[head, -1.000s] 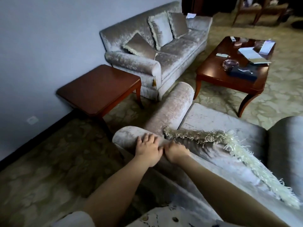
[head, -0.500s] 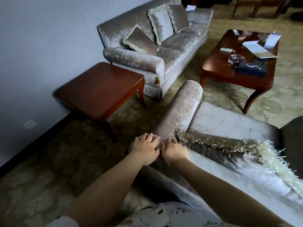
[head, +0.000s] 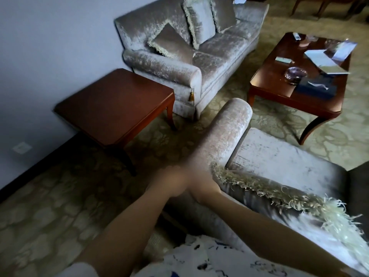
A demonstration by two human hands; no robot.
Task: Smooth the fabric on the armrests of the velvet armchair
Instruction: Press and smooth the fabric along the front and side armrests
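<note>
To the left of the grips, well apart, a wooden side table (head: pixel 115 104) is seen on the carpet. The left grip (head: pixel 171 182) and the right grip (head: pixel 201 186) are laid side by side, touching, on the rear end of the velvet armchair's near armrest (head: pixel 229 132). Both are smeared by motion blur, so it cannot be told whether the fingers are spread flat or curled. Ahead of the grips the armrest's roll runs on to its front end. Its pile there looks mottled, so that stretch is judged not yet smoothed and armrest 1 of 2 only begun. Just right of the grips a fringed cushion (head: pixel 269 192) lies against the seat (head: pixel 283 158). Further right, only a dark edge of the 2nd armrest (head: pixel 359 176) is shown, well apart from both grips, and it is judged still to be done.
</note>
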